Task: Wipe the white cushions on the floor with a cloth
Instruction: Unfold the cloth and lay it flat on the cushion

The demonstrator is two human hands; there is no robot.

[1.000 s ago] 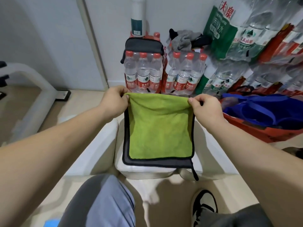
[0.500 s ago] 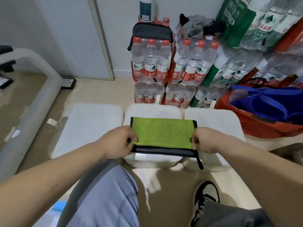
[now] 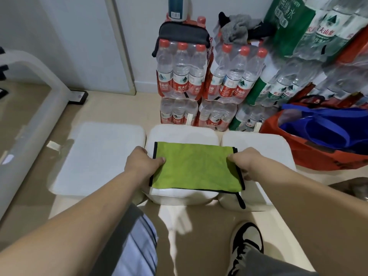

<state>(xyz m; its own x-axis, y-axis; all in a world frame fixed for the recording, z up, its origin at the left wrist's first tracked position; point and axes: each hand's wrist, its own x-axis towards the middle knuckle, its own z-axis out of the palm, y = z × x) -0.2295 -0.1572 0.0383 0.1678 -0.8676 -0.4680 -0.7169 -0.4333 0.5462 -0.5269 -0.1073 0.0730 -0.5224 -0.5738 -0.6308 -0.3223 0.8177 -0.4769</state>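
Head view: you're pinching the cloth [image 3: 196,169] at both short ends, left hand [image 3: 140,163] closed on its left edge, right hand [image 3: 246,162] closed on its right edge. The cloth is lying flat, folded, on the middle cushion [image 3: 181,134], covering the near half; its long axis is running left to right, straight between your hands. A black loop is hanging off its near right corner past the cushion's front edge. The left cushion [image 3: 95,158] and right cushion [image 3: 256,142] are sitting just beside the middle one, bare on top. Both hands look equally close to the cloth, so neither is nearer. I'm judging wiping as only just starting. The far strip of the middle cushion is lying directly ahead of your hands, toward the bottles [image 3: 181,76], so the next stroke probably pushes forward.
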